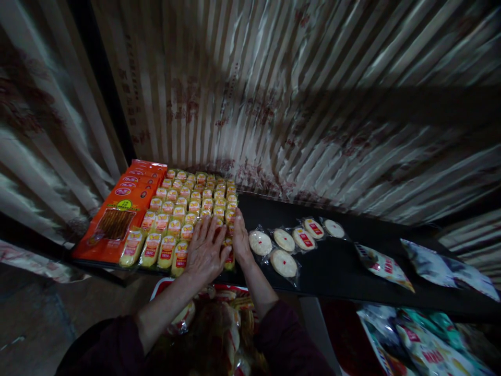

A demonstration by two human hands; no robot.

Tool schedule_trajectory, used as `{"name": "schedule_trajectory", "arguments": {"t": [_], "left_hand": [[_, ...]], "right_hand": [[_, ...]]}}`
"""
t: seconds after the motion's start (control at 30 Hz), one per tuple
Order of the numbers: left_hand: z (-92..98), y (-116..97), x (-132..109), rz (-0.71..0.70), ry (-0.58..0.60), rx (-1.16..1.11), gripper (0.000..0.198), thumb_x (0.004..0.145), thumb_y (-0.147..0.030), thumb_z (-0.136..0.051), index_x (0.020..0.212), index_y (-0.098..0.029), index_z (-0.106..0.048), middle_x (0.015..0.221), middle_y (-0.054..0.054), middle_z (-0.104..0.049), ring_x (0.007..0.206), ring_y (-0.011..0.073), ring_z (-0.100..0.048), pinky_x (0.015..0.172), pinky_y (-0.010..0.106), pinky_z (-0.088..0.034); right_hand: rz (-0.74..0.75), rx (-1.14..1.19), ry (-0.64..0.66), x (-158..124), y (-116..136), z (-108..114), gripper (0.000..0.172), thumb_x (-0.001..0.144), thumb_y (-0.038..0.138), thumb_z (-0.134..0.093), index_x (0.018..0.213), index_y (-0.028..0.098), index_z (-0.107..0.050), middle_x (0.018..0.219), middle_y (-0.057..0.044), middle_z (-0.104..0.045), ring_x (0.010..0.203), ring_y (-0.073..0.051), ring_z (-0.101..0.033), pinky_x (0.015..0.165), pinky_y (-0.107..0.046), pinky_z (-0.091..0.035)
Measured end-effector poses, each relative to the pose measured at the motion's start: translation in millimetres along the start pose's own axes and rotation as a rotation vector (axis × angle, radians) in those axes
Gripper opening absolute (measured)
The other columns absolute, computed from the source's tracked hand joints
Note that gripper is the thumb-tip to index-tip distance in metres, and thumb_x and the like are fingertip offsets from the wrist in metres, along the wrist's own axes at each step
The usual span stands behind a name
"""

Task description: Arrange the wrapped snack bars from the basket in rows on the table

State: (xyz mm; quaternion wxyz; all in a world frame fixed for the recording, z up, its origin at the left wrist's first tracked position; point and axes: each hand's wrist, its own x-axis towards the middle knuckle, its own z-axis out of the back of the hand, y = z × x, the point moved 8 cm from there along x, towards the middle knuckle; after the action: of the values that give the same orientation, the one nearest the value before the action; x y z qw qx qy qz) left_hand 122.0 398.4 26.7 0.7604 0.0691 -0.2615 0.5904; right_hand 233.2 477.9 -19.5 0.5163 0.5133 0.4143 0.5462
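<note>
Rows of small yellow wrapped snack packets (183, 209) cover the left part of a black shelf (336, 266). My left hand (205, 249) lies flat on the near right packets, fingers spread and open. My right hand (239, 239) stands on edge against the right side of the packet block, fingers straight and together, holding nothing. Several round white cakes in clear wrappers (284, 262) lie just right of my right hand.
Orange flat packs (117, 219) are stacked at the shelf's left end. Printed bags (385, 267) lie on the shelf to the right, more bags (426, 350) below it. A bag of packets (219, 329) sits below my arms. Striped paper covers the wall behind.
</note>
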Motion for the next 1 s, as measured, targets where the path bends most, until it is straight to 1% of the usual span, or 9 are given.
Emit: {"name": "schedule_trajectory", "arguments": {"t": [0.1,0.3,0.37,0.47,0.53,0.7,0.8,0.9,1.0], "left_hand": [[-2.1,2,2,0.01,0.002,0.012,0.051,0.089,-0.043,-0.045,0.133,-0.017,-0.051,0.147,0.012,-0.041,0.14,0.0296,-0.029,0.115,0.05,-0.025],[-1.3,2,5,0.021,-0.002,-0.002,0.049,0.089,-0.041,-0.045,0.132,-0.019,-0.052,0.146,0.012,-0.042,0.14,0.0295,-0.029,0.114,0.051,-0.025],[0.2,1,5,0.021,0.007,-0.008,0.051,0.089,-0.042,-0.045,0.134,-0.019,-0.05,0.146,0.012,-0.042,0.14,0.0293,-0.029,0.114,0.05,-0.024],[3.4,1,6,0.018,0.012,-0.013,0.053,0.088,-0.044,-0.046,0.136,-0.02,-0.048,0.147,0.012,-0.041,0.14,0.0295,-0.028,0.114,0.051,-0.024],[5.7,3,9,0.018,0.002,-0.013,0.053,0.089,-0.043,-0.046,0.136,-0.02,-0.048,0.147,0.013,-0.04,0.14,0.0301,-0.028,0.114,0.052,-0.025],[9.2,10,20,0.016,-0.024,-0.008,0.054,0.089,-0.045,-0.045,0.136,-0.02,-0.047,0.148,0.011,-0.039,0.141,0.0298,-0.026,0.113,0.051,-0.026],[8.6,14,27,0.011,-0.018,0.0,0.055,0.088,-0.049,-0.045,0.135,-0.021,-0.048,0.149,0.01,-0.038,0.142,0.0295,-0.025,0.114,0.05,-0.026],[5.0,18,31,0.018,0.005,0.002,0.056,0.088,-0.052,-0.045,0.133,-0.021,-0.051,0.147,0.012,-0.04,0.14,0.0308,-0.027,0.113,0.05,-0.026],[0.3,20,32,0.027,0.026,0.005,0.056,0.087,-0.053,-0.045,0.133,-0.021,-0.051,0.146,0.012,-0.042,0.139,0.0311,-0.03,0.113,0.05,-0.026]], "right_hand": [[-0.037,0.019,-0.043,0,-4,-2,0.071,0.086,0.069,-0.031,0.141,0.023,-0.041,0.152,-0.003,-0.034,0.142,-0.019,-0.026,0.119,-0.039,-0.016],[-0.022,0.064,-0.063,0,-6,0,0.068,0.087,0.067,-0.032,0.142,0.026,-0.039,0.146,-0.002,-0.044,0.141,-0.018,-0.029,0.117,-0.039,-0.02],[-0.029,0.064,-0.072,1,-6,4,0.069,0.087,0.067,-0.031,0.143,0.025,-0.037,0.147,-0.002,-0.043,0.141,-0.018,-0.029,0.117,-0.039,-0.02],[-0.049,0.047,-0.097,6,-4,11,0.072,0.087,0.068,-0.03,0.143,0.023,-0.037,0.151,-0.004,-0.036,0.141,-0.019,-0.028,0.117,-0.038,-0.019],[-0.059,0.04,-0.122,14,-3,15,0.073,0.087,0.068,-0.029,0.143,0.022,-0.036,0.152,-0.005,-0.033,0.141,-0.019,-0.027,0.117,-0.039,-0.017],[-0.065,0.038,-0.163,39,-3,18,0.077,0.086,0.069,-0.029,0.143,0.019,-0.037,0.153,-0.006,-0.031,0.142,-0.019,-0.027,0.118,-0.038,-0.016],[-0.071,0.021,-0.147,51,-9,16,0.075,0.085,0.07,-0.031,0.141,0.021,-0.04,0.152,-0.005,-0.034,0.141,-0.019,-0.028,0.117,-0.038,-0.016],[-0.082,0.024,-0.113,57,-17,11,0.074,0.084,0.07,-0.033,0.141,0.022,-0.041,0.149,-0.005,-0.038,0.139,-0.02,-0.032,0.117,-0.039,-0.019],[-0.028,0.039,-0.08,59,-19,4,0.07,0.086,0.068,-0.032,0.14,0.024,-0.043,0.143,-0.003,-0.048,0.137,-0.02,-0.037,0.116,-0.039,-0.023]]}}
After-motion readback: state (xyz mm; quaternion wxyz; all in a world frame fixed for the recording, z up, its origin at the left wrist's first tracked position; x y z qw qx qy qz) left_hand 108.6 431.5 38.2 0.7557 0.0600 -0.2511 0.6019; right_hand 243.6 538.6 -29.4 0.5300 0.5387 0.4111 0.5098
